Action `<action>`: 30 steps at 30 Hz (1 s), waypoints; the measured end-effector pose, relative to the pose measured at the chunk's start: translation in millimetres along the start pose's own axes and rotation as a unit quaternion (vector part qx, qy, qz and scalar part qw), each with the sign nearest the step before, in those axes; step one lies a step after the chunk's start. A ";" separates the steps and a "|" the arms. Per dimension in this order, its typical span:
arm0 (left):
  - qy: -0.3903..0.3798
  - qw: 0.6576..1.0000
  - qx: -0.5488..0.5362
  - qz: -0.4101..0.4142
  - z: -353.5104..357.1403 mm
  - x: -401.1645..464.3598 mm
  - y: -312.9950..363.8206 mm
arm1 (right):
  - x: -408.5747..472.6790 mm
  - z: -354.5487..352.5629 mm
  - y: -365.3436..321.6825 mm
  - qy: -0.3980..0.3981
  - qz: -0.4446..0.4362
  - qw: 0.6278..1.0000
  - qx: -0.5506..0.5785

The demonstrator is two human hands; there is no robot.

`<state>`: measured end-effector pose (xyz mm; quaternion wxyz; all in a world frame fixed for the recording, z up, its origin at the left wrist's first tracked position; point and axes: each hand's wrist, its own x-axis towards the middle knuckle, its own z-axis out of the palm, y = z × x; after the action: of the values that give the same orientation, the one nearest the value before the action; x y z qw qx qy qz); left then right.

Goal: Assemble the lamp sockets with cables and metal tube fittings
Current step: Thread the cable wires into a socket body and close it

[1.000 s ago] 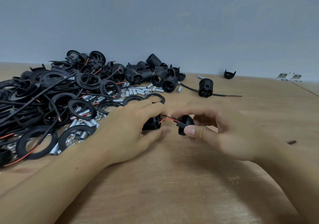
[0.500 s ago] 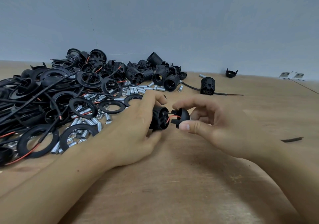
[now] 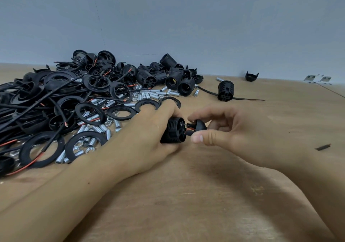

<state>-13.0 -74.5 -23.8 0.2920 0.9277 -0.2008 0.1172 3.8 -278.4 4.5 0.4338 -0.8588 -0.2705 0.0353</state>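
**Socket body and cap held apart, wires bridging the gap**

Far left on the wooden desk (image 3: 205,204): a tangled heap of black cables (image 3: 33,100) with red cores showing, mixed with flat black threaded rings (image 3: 42,151). Scattered among and just right of these, short threaded metal tubes (image 3: 155,95) and a few hex nuts (image 3: 89,150). Behind, near the grey wall, a cluster of ribbed black lamp sockets (image 3: 155,76) lying on their sides.

Centre, just above the desk: left hand (image 3: 141,139) wrapped around a ribbed black socket body (image 3: 173,131), fingers curled over its far side, thumb under, terminal end facing right. Immediately right, a small domed black cap (image 3: 200,125) pinched by the right hand (image 3: 242,135) between thumb (image 3: 203,138) and fingertips. Cap and socket body close together but not joined; red and black wire ends (image 3: 188,128) spanning the narrow gap between them.

Further back, right of the heap: one lone socket (image 3: 225,90) lying on a black cable, a single metal tube beside it. Beyond that, near the wall, a separate black cap with prongs upward (image 3: 252,76). Far right edge by the wall, small metal brackets (image 3: 317,79). Right of the hands, a small dark sliver (image 3: 323,146) flat on the desk.
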 end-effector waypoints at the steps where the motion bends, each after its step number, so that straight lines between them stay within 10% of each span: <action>1: 0.004 1.000 0.001 0.002 -0.3 0.1 0.5 | 0.5 0.2 0.2 0.005 0.000 1.000 -0.008; 30: 0.019 1.000 0.017 0.008 8.3 2.7 8.9 | 1.1 2.3 -8.0 -0.050 0.067 0.982 0.171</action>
<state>-13.7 -86.8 -25.2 0.2794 0.9285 -0.2005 0.1401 0.6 -272.4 9.3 0.5568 -0.7852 -0.2233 0.1534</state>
